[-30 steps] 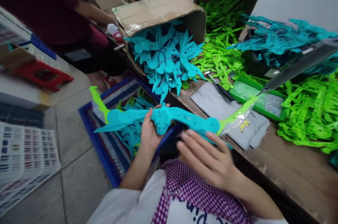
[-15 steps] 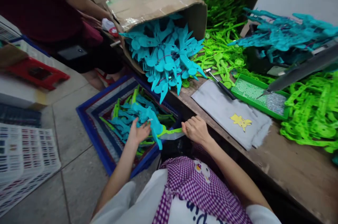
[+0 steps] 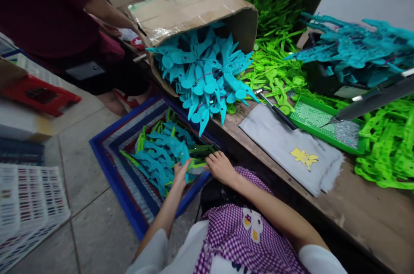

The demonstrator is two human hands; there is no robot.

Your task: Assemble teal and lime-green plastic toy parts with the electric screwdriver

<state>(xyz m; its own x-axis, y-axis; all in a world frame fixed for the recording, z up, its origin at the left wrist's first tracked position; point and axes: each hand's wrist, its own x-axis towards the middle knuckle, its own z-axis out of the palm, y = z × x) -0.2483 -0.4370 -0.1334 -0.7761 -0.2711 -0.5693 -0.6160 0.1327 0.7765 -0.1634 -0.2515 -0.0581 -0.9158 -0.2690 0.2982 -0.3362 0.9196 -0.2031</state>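
- where its turquoise body meets a slim green arm (image 3: 198, 165), the jointed piece (image 3: 183, 149) lies between my hands, over the near side of the blue-rimmed bin (image 3: 114, 185).
- my left hand's (image 3: 181, 172) fingers seem closed on its near turquoise end, the thumb uppermost; my right hand's (image 3: 221, 167) fingers are curled tight on the green arm's tip.
- i judge it light, smooth plastic, stiff in the body, a bit bendy along the arm, likely to swing at the joint; best taken by the broad turquoise part, with the thin tip only guided. its points could snag on the similar pieces (image 3: 158, 149) heaped in the bin.
- beyond the bin, a cardboard box (image 3: 194, 7) on its side spills turquoise parts (image 3: 202, 71) at the edge of the worktop (image 3: 362, 205), beside loose green parts (image 3: 274, 82).
- nearer me lie a grey cloth (image 3: 274, 144), a small hammer (image 3: 280, 112) overlapping its edge, and a green tray (image 3: 326, 136) of tiny bits, a dark pointed tool (image 3: 368, 104) reaching over it.
- i can read no brand: the cloth bears a yellow cartoon figure (image 3: 304, 158), my checked apron (image 3: 226, 218) a rabbit-like one, and the dark lettering low on my shirt is cut off.
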